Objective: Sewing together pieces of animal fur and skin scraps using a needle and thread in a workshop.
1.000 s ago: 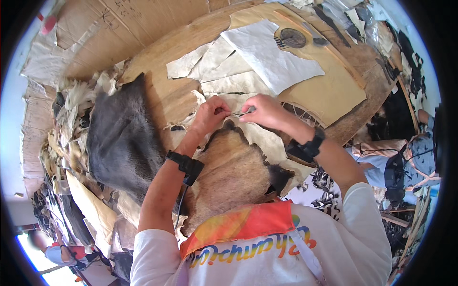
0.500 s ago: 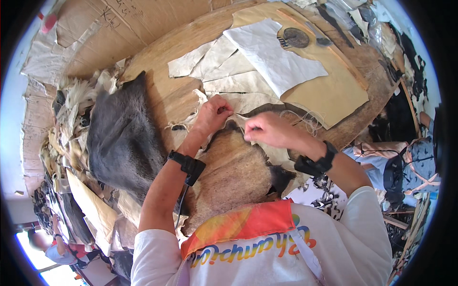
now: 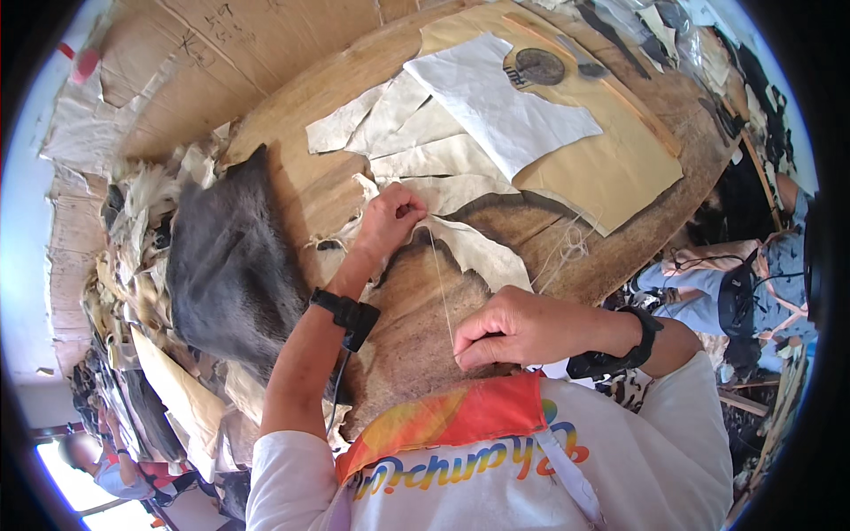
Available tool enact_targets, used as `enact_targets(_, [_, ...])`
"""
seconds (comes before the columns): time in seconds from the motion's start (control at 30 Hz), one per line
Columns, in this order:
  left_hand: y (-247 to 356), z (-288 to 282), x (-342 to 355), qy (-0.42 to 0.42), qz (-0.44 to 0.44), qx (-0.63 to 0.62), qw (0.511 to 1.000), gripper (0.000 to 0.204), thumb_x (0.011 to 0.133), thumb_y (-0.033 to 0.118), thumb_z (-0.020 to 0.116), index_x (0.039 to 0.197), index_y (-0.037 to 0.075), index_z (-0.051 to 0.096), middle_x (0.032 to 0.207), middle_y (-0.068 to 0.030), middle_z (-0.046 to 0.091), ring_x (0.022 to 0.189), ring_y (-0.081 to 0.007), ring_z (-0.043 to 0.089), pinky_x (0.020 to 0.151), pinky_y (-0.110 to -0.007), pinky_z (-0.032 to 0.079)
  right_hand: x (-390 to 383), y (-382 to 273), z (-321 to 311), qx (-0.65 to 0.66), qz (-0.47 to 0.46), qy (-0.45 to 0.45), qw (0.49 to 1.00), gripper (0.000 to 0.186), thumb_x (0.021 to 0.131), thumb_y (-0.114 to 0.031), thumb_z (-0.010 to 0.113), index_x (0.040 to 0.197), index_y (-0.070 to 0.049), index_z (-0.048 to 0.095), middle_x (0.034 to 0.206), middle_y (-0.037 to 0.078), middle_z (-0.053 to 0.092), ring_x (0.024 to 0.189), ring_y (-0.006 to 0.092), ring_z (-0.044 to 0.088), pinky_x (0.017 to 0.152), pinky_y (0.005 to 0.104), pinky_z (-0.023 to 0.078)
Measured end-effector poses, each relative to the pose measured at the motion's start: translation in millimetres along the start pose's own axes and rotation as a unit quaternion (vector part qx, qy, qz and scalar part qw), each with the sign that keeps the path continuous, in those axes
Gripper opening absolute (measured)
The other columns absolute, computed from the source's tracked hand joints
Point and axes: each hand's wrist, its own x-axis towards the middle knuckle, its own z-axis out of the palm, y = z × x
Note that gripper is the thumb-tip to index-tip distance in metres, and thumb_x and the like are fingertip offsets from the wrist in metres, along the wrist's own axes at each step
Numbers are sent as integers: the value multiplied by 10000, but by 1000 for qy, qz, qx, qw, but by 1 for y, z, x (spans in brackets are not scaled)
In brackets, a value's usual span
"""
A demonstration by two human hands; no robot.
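My left hand [image 3: 390, 219] is closed in a pinch on the edge of a cream, skin-side-up piece of fur pelt [image 3: 482, 252] on the wooden board. From that edge a pale thread [image 3: 442, 283] runs taut down to my right hand [image 3: 527, 327], whose thumb and fingers are pressed together on it close to my chest. Any needle is too small to make out. Dark fur shows along the pelt's border. Beyond my hands lie more cream pelt pieces [image 3: 443, 157], partly under a white sheet [image 3: 500, 97].
A dark grey fur pelt [image 3: 235, 257] lies left of my left arm, beside heaped fur scraps [image 3: 133, 239]. Tan pattern paper [image 3: 620, 173] and a wooden strip [image 3: 637, 111] rest at the far right. Loose thread [image 3: 574, 243] is coiled nearby. Other people are at the lower left and right.
My right hand has moved from beside the pelt edge down toward my chest, drawing the thread out taut. My left hand keeps its pinch in nearly the same place.
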Motion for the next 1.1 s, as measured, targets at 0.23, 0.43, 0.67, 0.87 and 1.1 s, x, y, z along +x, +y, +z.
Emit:
enact_targets(0.23, [4, -1, -1, 8, 9, 6, 1000, 107, 673, 13, 693, 746, 28, 616, 706, -34, 530, 589, -115, 506, 551, -242, 429, 0, -9, 9, 14, -53, -37, 998, 149, 837, -136, 544, 820, 7, 583, 668, 79, 576, 581, 128, 509, 569, 266, 405])
enact_targets(0.43, [4, -5, -3, 1, -7, -3, 1000, 106, 684, 17, 687, 764, 25, 619, 726, -34, 538, 609, -113, 511, 563, -240, 433, 17, -5, 3, -15, -60, -9, 998, 151, 849, -154, 556, 815, -13, 596, 687, 56, 595, 609, 87, 526, 581, 256, 417])
enact_targets(0.67, [70, -41, -4, -158, -47, -252, 954, 220, 817, 233, 627, 846, 16, 648, 766, 3, 580, 666, -78, 497, 645, -222, 423, 91, 55, -83, -222, -18, 375, 900, 199, 783, -210, 543, 757, -34, 632, 692, 162, 611, 646, 315, 601, 586, 388, 457])
enact_targets(0.87, [57, -16, 6, 60, -85, -224, 969, 234, 839, 241, 591, 910, 22, 632, 835, -46, 589, 653, -137, 532, 633, -248, 436, 55, 82, -49, -293, 56, 320, 899, 179, 775, -199, 549, 723, -45, 623, 655, 160, 588, 620, 321, 587, 560, 398, 441])
enact_targets(1.1, [30, 9, -1, 59, 14, 72, 996, 156, 675, 30, 682, 793, -21, 594, 806, -138, 565, 671, -248, 579, 592, -327, 465, 21, 85, -20, -290, 36, 246, 924, 147, 738, -167, 564, 723, -33, 622, 625, 163, 565, 583, 314, 577, 534, 386, 430])
